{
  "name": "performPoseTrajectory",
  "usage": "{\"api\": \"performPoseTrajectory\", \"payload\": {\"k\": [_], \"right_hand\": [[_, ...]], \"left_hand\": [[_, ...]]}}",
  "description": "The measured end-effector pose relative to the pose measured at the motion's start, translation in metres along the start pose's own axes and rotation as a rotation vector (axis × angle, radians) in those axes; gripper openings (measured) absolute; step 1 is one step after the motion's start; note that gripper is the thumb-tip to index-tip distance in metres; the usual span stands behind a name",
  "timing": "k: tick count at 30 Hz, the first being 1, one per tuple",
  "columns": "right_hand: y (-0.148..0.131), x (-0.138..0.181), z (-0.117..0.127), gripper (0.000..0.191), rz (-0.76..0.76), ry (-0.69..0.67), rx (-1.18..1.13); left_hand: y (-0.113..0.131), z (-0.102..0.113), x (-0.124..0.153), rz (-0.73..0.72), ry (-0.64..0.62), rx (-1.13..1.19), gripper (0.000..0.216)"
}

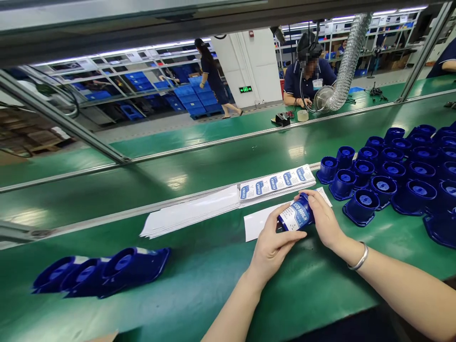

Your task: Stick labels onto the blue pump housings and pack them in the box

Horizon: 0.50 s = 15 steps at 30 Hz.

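3 cups (133,268) lie L side of counter (199,285), prob. kept sep.; L hand (267,244) & R hand (325,221) wrap 1 cup (297,213) btwn far & near edges, label (289,220) up, prob. to steady it; more cups (363,206) twd R edge.

You had two hands (268,244) (323,222), one held cup (307,221), three cups at left (130,270), over a dozen at right (360,211), two paper stacks (194,213) (280,191), one loose strip (254,225), one bangle (362,256).

The forearms (402,280) are bare; the right hand (326,223) has a silver bangle (363,257) — narrow, smooth — at its wrist (347,248).
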State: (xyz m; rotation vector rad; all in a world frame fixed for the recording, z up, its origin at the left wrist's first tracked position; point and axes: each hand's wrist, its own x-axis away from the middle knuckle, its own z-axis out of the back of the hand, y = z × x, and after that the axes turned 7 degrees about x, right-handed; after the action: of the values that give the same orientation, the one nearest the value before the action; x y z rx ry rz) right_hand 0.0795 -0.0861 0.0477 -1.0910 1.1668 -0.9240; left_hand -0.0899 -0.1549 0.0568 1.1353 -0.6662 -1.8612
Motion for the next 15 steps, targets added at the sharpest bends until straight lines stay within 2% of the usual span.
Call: {"api": "performPoseTrajectory", "payload": {"k": [3, 6, 9, 12, 15], "right_hand": [[0.009, 0.001, 0.000, 0.041, -0.044, -0.003, -0.055], [0.017, 0.003, 0.001, 0.041, -0.139, -0.025, -0.143], [0.021, 0.002, 0.003, 0.043, -0.237, -0.058, -0.227], [0.020, 0.003, 0.004, 0.045, -0.241, -0.096, -0.240], [0.017, 0.005, 0.005, 0.044, -0.199, -0.138, -0.176]], "left_hand": [[0.000, -0.008, 0.003, 0.031, 0.062, 0.015, 0.028], [0.005, -0.017, 0.006, 0.053, 0.172, 0.023, 0.057], [0.015, -0.014, 0.001, 0.170, 0.296, 0.074, 0.078], [0.031, 0.010, -0.002, 0.244, 0.457, -0.048, 0.069], [0.041, 0.048, 0.011, 0.313, 0.588, -0.405, 0.051]]}}
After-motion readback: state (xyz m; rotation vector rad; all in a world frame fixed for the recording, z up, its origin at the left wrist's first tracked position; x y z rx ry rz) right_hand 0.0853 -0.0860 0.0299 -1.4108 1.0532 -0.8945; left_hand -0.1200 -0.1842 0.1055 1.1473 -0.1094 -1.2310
